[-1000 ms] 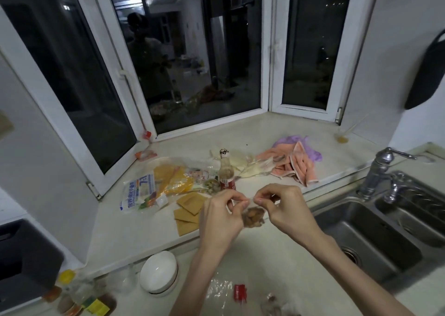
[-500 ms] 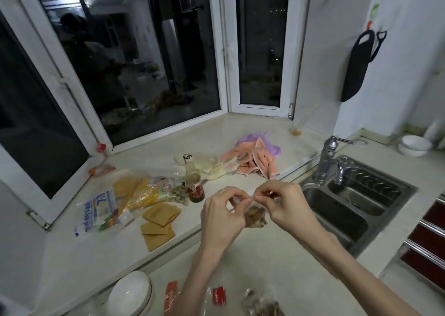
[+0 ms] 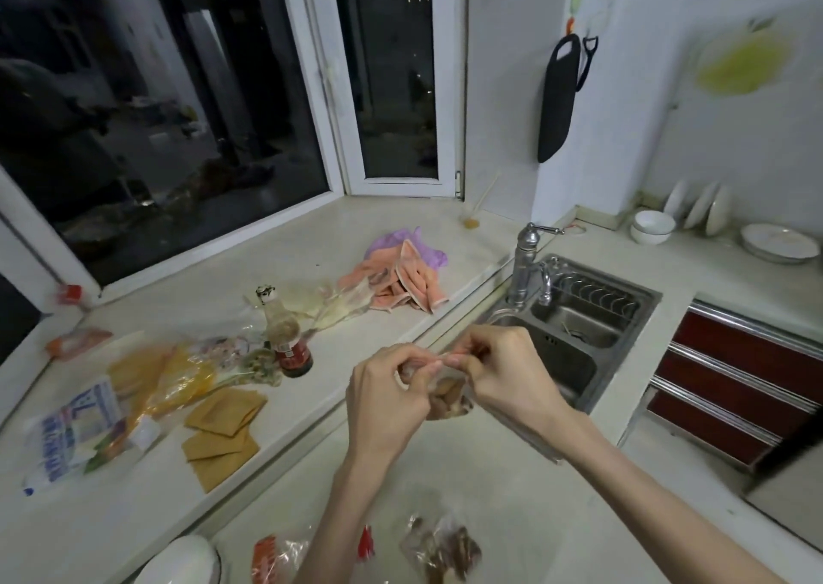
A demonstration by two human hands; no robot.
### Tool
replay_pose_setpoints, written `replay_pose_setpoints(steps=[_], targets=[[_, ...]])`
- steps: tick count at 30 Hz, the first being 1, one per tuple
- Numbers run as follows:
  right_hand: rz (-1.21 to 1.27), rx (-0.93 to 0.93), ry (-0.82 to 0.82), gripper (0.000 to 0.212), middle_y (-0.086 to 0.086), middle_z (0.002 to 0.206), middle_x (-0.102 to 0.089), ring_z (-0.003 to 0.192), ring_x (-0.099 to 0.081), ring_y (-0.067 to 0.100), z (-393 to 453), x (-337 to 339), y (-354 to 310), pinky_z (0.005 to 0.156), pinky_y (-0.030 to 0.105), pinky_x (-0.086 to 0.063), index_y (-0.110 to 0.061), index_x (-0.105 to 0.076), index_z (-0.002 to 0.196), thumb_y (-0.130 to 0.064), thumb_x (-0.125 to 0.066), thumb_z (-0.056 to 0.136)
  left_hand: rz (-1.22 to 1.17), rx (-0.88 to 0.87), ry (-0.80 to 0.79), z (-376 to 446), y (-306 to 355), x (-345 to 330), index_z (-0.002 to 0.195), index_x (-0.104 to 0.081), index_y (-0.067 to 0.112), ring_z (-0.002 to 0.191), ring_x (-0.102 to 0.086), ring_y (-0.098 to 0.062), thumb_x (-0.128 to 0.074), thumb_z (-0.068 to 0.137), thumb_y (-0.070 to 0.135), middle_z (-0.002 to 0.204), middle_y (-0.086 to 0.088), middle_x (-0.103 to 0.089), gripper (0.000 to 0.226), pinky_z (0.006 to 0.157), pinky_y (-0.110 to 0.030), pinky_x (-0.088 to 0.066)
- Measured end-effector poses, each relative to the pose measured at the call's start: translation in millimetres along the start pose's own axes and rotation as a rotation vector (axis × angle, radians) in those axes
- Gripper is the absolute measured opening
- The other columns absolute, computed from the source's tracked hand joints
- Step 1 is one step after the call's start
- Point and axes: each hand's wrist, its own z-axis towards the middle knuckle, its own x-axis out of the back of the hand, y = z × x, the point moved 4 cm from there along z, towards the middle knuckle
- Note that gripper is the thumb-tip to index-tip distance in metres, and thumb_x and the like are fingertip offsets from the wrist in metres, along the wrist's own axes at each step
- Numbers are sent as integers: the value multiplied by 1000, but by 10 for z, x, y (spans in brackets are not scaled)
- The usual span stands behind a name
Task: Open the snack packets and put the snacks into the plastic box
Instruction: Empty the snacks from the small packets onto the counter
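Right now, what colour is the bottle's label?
Red, on the bottle standing on the window ledge; only the head view shows it.

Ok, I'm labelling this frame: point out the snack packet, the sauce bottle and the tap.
snack packet (image 3: 447,398), head view, clear lower part showing brown snacks
sauce bottle (image 3: 291,353), head view, red label
tap (image 3: 524,263), head view, upright metal column

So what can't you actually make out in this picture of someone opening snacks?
- Snack packet, head view: both hands cover its top, so whether it is torn open cannot be told.
- Plastic box: none identifiable in view.
- Packets on the counter: cut off by the bottom edge.
- White bowl: cropped by the bottom edge.
- Blue-printed bag: lettering too blurred to read.
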Motion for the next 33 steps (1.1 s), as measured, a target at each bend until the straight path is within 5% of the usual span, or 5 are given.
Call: replay_pose_setpoints(steps=[18, 21, 26, 30, 33], targets=[[188, -53, -137, 16, -20, 58, -54, 61, -55, -6, 163, -448, 797, 57, 6, -36, -8, -67, 69, -5, -64, 84, 6, 358, 23, -65, -583, -333, 58, -66, 37, 60, -63, 6, -78, 73, 13, 65, 25, -68, 31, 60, -13, -47], [292, -68, -188, 15, -14, 66, -60, 64, -55, -4, 148, -672, 979, 63, 7, -37, -6, -69, 76, -2, -60, 87, -38, 450, 14, -187, -739, -428, 61, -67, 30, 61, -65, 0, -73, 78, 10, 66, 17, -70, 26, 59, -28, -55], [557, -188, -450, 9, -4, 86, -67, 77, -61, 3, -119, -1142, 1404, 73, 16, -46, -7, -67, 92, -12, -59, 92, -25, 486, 10, -468, -935, -626, 64, -67, 33, 63, -66, -5, -62, 75, 26, 65, 11, -71, 15, 59, -28, -55], [643, -313, -649, 10, 13, 94, -66, 89, -64, 27, -509, -1572, 1782, 87, 46, -50, -2, -65, 95, 0, -63, 86, -42, 656, -53, -768, -1216, -936, 67, -68, 33, 66, -70, -9, -66, 80, 10, 67, 8, -73, 26, 65, -35, -59], [634, -496, -768, 11, 8, 90, -68, 82, -66, 21, -789, -1824, 2055, 78, 42, -56, -6, -66, 99, -10, -62, 89, -88, 816, -48, -1023, -1430, -1145, 72, -68, 26, 65, -71, -14, -63, 88, 3, 67, 4, -73, 28, 62, -39, -60]])
